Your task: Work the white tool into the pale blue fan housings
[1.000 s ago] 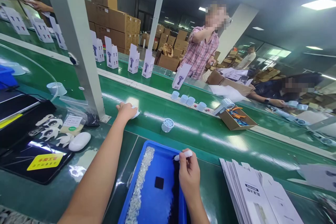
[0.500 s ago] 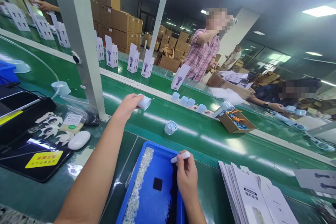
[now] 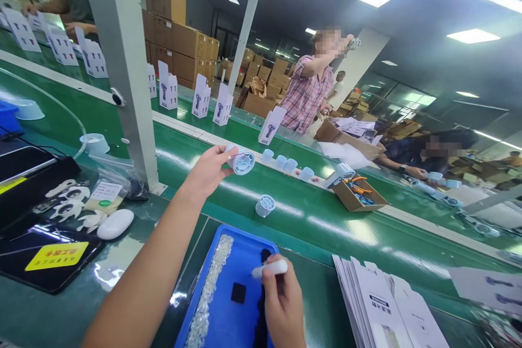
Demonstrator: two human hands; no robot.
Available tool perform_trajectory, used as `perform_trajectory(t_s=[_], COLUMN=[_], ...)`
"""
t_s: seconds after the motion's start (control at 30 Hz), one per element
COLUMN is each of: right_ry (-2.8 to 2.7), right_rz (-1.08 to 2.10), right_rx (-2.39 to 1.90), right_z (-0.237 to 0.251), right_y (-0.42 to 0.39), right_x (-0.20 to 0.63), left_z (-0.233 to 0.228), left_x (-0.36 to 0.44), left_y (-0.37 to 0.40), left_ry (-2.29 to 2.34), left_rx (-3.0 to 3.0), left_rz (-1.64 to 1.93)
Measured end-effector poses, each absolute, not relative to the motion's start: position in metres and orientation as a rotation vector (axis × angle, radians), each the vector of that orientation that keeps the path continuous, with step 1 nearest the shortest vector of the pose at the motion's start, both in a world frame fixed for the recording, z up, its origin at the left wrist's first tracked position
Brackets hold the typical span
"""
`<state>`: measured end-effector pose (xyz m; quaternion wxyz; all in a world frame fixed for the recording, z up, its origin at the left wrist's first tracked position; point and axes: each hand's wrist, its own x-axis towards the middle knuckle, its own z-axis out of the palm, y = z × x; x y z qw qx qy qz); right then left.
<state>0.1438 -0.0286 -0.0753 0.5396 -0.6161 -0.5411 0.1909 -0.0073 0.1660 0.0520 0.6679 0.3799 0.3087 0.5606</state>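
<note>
My left hand grips a light-blue round plastic housing above the green conveyor belt, its spoked face turned to the right. In my right hand is a white pen-like tool, held between thumb and fingers with its tip pointing left. That hand is over the right side of a blue tray. Small clear pieces line the tray's left side, a black square lies mid-tray, and dark material shows along its right side. Another light-blue housing stands on the belt just beyond the tray.
White cartons and several blue cups stand along the belt. A cardboard box of tools sits right of them. Flat cartons lean at right; a metal post rises at left. Co-workers are across the belt.
My left hand has moved slightly right and turned the housing so its spoked face shows. My right hand has moved down and left with the white tool.
</note>
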Motion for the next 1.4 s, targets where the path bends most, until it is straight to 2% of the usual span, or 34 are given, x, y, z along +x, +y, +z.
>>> perform_trajectory(t_s=[0.13,0.2,0.33,0.53,1.0,1.4], right_ry=[-1.339,-1.297,-0.971,-0.904,-0.760,-0.667], right_rz=[0.605,0.558,0.332,0.270,0.382,0.415], right_rx=[-1.379,-1.335,-1.193,-1.065,-1.104,-1.020], right_z=[-0.079,-0.069,-0.023,0.030,0.035,0.015], right_y=[-0.039,-0.037,-0.030,-0.018,-0.009,0.003], right_x=[0.128,0.127,0.137,0.147,0.135,0.127], left_z=[0.055,0.057,0.063,0.073,0.074,0.075], left_x=[0.006,0.012,0.023,0.029,0.030,0.027], left_y=[0.157,0.151,0.136,0.115,0.112,0.114], left_ry=[0.610,0.568,0.505,0.504,0.540,0.639], left_rx=[0.836,0.845,0.908,1.067,1.112,1.184], left_rz=[1.198,1.157,1.069,0.989,1.001,0.983])
